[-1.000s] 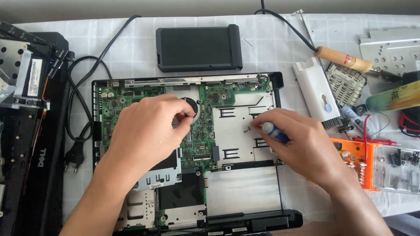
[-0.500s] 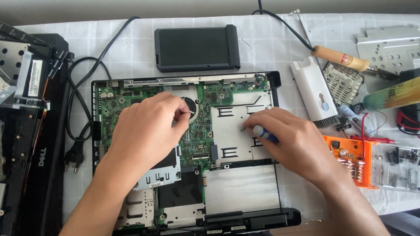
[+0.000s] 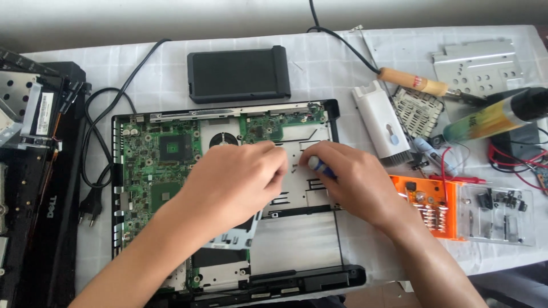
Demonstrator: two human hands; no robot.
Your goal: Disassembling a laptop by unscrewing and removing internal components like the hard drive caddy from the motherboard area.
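**Two hands over an opened laptop base**

The opened black laptop base with its green circuit board point(image 3: 171, 165) lies at the centre of the white cloth-covered table point(image 3: 342, 63). The left hand point(image 3: 234, 182) rests palm-down on the board's middle, fingers curled together toward the silver metal plate point(image 3: 308, 142) at about three o'clock of the board. The right hand point(image 3: 357, 182) pinches a small blue-handled screwdriver point(image 3: 321, 166) between thumb and forefingers, its tip hidden under the fingers, so I cannot tell what it touches.

At twelve o'clock of the base sits a dark rectangular battery pack point(image 3: 237, 74). At two o'clock lie a wooden-handled soldering iron point(image 3: 414, 82) and a white cleaning brush point(image 3: 381, 122). At three o'clock stands an orange screwdriver-bit holder point(image 3: 428, 205) beside a clear plastic parts tray point(image 3: 496, 214).

The screwdriver looks light, stiff and thin, best held at its handle. The board likely is rigid but fragile, better steadied at the frame edges than on its components.
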